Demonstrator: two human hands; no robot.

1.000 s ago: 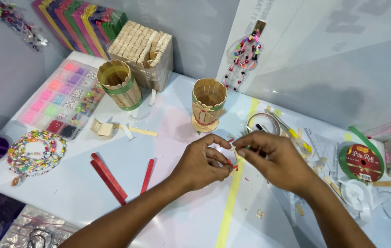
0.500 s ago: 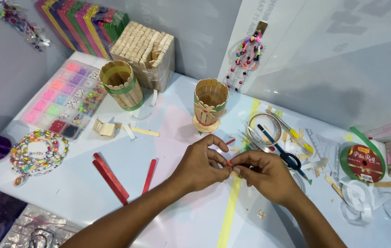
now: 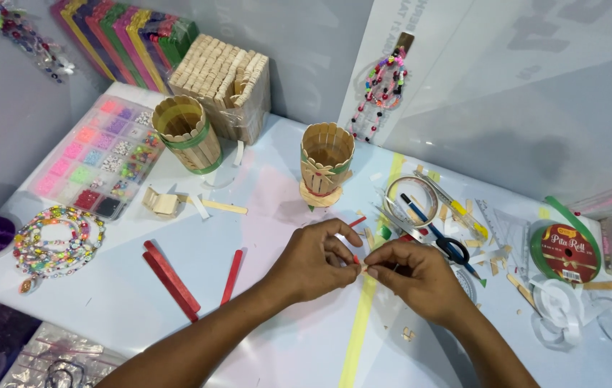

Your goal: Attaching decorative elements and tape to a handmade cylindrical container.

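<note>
We bring both forearms in from the lower edge of the view, angled toward each other so they meet over the white bench (image 3: 263,237). Our left hand (image 3: 313,262) lies knuckles up, the fingers curled in and the thumb and forefinger pinched tight at the tip. Our right hand (image 3: 414,276) mirrors it, wrist bent slightly inward, its fingers folded and the thumb and forefinger closed. Between the two pinches we hold a small pale piece (image 3: 360,267) with a touch of red at its left end; it is too small to tell what it is. It sits just above a yellow strip (image 3: 356,338) that runs along the bench.

Near our left forearm lie red craft sticks (image 3: 169,276). Beyond our hands stands a cup built of wooden sticks (image 3: 326,162), and a second stick cup with a green band (image 3: 187,133) stands further left, beside a stack of plain sticks (image 3: 223,82). A bead tray (image 3: 98,154) and a beaded loop (image 3: 58,241) lie on the left. Scissors (image 3: 450,248) and a green ribbon roll (image 3: 568,251) lie to the right.
</note>
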